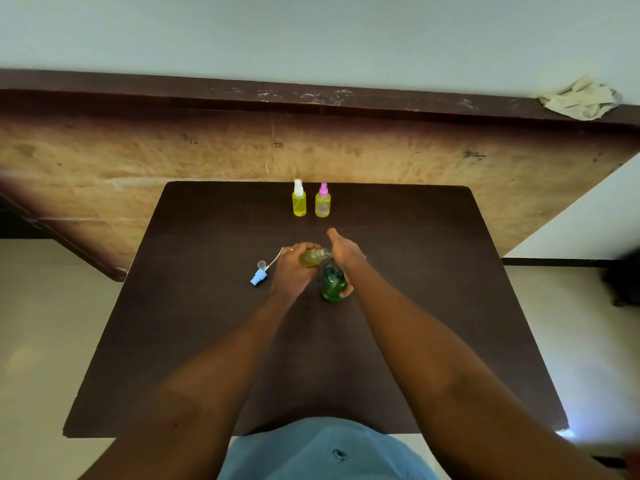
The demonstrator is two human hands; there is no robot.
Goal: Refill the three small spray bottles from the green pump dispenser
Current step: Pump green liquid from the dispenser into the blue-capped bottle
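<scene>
My left hand (291,269) is gripping the tilted spray bottle (311,258), my flat right hand (344,252) pressing the green pump dispenser (333,285), risking spills if the neck drifts.

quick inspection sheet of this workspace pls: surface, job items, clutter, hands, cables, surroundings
surface: dark table, no spill seen
job's things: white-capped bottle and pink-capped bottle stand upright near the far edge, both holding yellow liquid; open bottle is tilted toward the spout of the green pump dispenser; blue spray cap with its tube lies on the table to the left
clutter: nothing seen
grippers: left hand grips the open bottle; right hand presses on the dispenser top, fingers straight
cables: nothing seen
surroundings: plywood panel behind the table; crumpled rag on the ledge
</scene>
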